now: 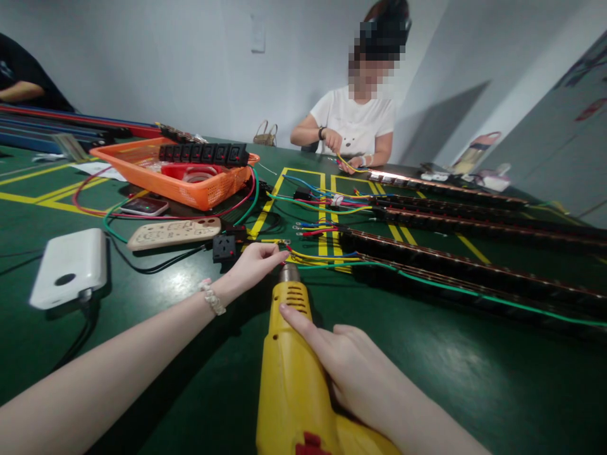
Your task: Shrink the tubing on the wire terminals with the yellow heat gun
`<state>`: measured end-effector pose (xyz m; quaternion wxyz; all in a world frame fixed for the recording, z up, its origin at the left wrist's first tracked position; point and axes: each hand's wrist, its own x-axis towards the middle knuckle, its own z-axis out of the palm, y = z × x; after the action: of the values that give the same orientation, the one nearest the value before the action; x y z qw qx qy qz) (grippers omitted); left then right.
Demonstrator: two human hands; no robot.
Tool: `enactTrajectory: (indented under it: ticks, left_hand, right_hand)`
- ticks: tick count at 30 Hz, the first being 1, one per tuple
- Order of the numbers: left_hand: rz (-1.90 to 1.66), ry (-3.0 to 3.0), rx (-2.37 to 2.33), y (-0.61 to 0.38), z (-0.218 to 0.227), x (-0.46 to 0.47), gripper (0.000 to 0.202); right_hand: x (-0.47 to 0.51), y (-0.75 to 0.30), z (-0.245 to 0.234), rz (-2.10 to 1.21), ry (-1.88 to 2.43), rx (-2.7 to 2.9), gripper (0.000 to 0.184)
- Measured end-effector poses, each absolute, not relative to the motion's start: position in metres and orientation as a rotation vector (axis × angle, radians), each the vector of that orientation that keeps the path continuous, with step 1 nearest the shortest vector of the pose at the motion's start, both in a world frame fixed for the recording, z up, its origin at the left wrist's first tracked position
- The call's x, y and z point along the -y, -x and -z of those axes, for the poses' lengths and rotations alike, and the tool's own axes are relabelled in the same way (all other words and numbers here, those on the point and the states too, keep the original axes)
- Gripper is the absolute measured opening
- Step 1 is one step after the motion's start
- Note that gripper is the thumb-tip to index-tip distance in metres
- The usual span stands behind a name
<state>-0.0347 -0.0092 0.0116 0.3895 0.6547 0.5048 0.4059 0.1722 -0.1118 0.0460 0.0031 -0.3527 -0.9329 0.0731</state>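
My right hand [348, 360] is wrapped round a yellow heat gun [290, 366], thumb along its top, with the metal nozzle [289, 273] pointing away from me. Just beyond the nozzle, my left hand [253, 268] pinches a thin wire by its end, near a red sleeve and a ring terminal [286, 242]. Yellow and blue wires [327, 258] run from there to a long black strip [455, 259] on the right. A green wire [341, 265] passes close behind the nozzle. My fingertips partly hide the wire end.
An orange basket [202, 193] carries a row of black sockets [203, 153]. Nearer lie a beige power strip [173, 234], a black socket block [224, 248] and a white power bank [71, 268]. Across the green table, a person [355, 120] handles wires. More strips [474, 218] lie right.
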Motion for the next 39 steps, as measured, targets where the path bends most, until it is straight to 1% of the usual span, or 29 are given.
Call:
enactTrajectory:
  ticks: [8, 18, 23, 33, 39]
  left_hand:
    - [-1.03, -1.685, -1.27, 0.036, -0.011, 0.01, 0.044]
    - [-1.037, -1.712, -1.265, 0.038, -0.008, 0.008, 0.042]
    - [-1.035, -1.705, -1.278, 0.038, -0.007, 0.007, 0.042]
    - [-1.018, -1.715, -1.296, 0.039, -0.007, 0.008, 0.044]
    - [-1.006, -1.697, -1.292, 0.04, -0.004, 0.007, 0.042]
  right_hand:
    - [0.113, -0.176, -0.045, -0.194, 1.058, 2.923, 0.098]
    - [0.109, -0.191, -0.049, -0.241, 1.117, 2.894, 0.094]
    - [0.106, -0.206, -0.046, -0.188, 1.147, 2.838, 0.092]
    - [0.109, -0.257, -0.037, -0.139, 1.327, 2.657, 0.085]
    - [0.113, -0.279, -0.038, -0.096, 1.42, 2.577, 0.084]
